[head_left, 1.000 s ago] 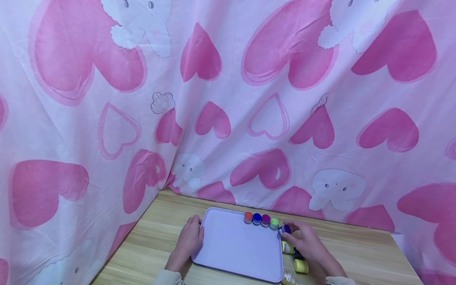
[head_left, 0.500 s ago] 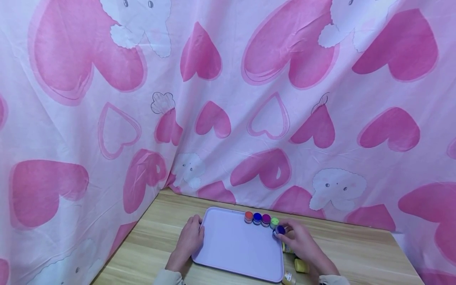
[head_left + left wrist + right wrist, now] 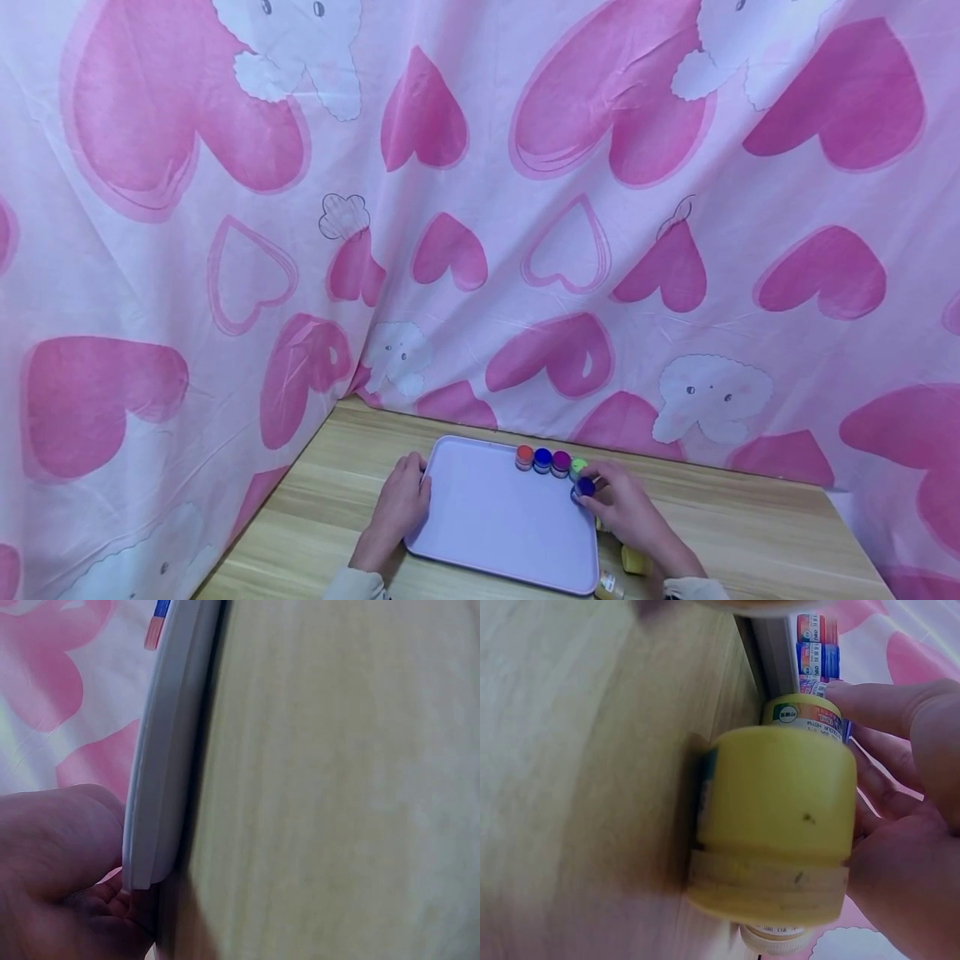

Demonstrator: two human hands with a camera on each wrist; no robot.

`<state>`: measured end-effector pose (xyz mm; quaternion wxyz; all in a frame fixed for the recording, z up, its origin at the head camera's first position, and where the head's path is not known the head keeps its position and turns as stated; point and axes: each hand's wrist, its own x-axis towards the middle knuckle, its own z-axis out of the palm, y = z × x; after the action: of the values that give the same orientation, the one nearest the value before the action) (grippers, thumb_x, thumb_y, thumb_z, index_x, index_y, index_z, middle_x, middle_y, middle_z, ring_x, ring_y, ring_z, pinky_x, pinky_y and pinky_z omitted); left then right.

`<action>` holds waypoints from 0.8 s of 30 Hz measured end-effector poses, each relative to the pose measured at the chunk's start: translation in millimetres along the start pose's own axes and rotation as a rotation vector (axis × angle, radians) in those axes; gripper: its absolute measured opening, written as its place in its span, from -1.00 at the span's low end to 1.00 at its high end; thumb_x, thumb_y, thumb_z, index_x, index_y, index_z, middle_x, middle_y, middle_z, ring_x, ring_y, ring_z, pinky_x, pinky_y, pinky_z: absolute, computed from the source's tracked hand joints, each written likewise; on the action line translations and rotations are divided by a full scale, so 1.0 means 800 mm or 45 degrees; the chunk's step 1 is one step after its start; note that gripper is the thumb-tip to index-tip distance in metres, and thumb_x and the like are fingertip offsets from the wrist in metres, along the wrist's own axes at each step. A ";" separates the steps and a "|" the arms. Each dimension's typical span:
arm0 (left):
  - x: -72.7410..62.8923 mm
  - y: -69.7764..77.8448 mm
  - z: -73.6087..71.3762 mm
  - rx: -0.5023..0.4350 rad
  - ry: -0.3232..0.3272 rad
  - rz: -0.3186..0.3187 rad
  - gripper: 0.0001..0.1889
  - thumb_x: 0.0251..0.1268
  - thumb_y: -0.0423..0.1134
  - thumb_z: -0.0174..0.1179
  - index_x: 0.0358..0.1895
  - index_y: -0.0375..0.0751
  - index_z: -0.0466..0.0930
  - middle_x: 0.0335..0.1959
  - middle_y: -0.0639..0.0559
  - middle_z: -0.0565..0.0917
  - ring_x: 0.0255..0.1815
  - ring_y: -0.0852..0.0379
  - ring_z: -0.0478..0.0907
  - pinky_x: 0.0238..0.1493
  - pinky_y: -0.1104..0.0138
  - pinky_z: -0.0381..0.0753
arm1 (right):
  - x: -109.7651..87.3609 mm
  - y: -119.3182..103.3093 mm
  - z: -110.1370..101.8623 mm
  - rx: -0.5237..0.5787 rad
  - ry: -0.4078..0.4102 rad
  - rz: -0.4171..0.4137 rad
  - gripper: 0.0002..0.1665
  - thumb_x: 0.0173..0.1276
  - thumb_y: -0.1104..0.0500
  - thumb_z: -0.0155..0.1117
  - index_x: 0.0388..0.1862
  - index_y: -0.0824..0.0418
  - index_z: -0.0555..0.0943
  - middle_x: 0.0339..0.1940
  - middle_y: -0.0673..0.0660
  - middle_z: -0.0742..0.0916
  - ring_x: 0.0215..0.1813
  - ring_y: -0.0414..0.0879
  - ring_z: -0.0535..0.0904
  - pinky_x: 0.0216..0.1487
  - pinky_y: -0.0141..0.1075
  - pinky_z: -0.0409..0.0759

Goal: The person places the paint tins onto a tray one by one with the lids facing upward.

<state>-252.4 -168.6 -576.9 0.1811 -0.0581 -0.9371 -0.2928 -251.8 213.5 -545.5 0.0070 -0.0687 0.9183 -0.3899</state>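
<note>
From my remote station I view a curtain [image 3: 495, 196], pale pink with deeper pink hearts and white animal figures, hanging along the far and left sides; a light wooden table [image 3: 750, 525] extends in front of it; on the table lies a pale lilac tray [image 3: 498, 521], flat and rectangular.

At the tray's left edge I see the left hand [image 3: 403, 497], which grips the rim between thumb and fingers; at the far right corner I see the right hand [image 3: 632, 508], whose thumb and fingers close narrowly on a dark-blue-lidded jar [image 3: 583, 489]; both wrists emerge from light sleeves [image 3: 696, 588].

To the right of the tray, partly beneath the right hand, a yellow jar [image 3: 776, 817] lies on its side on the table; a second yellow jar [image 3: 805, 712] sits beyond it, close to the tray's edge; a tan jar [image 3: 609, 587] lies by the near right corner.

Along the tray's far edge, from left to right, stand an orange-lidded jar [image 3: 524, 457], a blue-lidded jar [image 3: 543, 461], a magenta-lidded jar [image 3: 560, 464] and a green-lidded jar [image 3: 578, 467]; the held jar is just nearer than the green; whether it touches the tray I cannot tell.
</note>
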 end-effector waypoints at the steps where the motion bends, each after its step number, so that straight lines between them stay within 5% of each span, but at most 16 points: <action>1: 0.000 0.000 0.000 -0.003 -0.001 -0.002 -0.82 0.37 -0.44 0.34 -0.15 -0.25 0.49 -0.27 -0.08 0.56 -0.29 -0.02 0.57 -0.17 0.04 0.65 | 0.001 -0.001 0.001 -0.003 0.001 0.003 -0.61 0.35 0.34 0.56 0.11 0.08 0.73 0.01 0.00 0.72 -0.01 -0.15 0.69 -0.05 -0.30 0.79; 24: 0.001 0.000 -0.001 0.005 -0.030 -0.021 -0.84 0.39 -0.43 0.34 -0.13 -0.25 0.52 -0.26 -0.05 0.56 -0.27 0.03 0.55 -0.16 0.07 0.64 | 0.007 0.001 0.009 -0.044 0.066 -0.002 -0.57 0.28 0.31 0.64 0.08 0.11 0.70 -0.08 -0.01 0.71 -0.06 -0.13 0.62 -0.07 -0.28 0.73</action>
<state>-252.7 -168.8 -576.1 0.1677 -0.0535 -0.9402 -0.2916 -257.0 208.5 -550.7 -0.0183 -0.0595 0.9247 -0.3757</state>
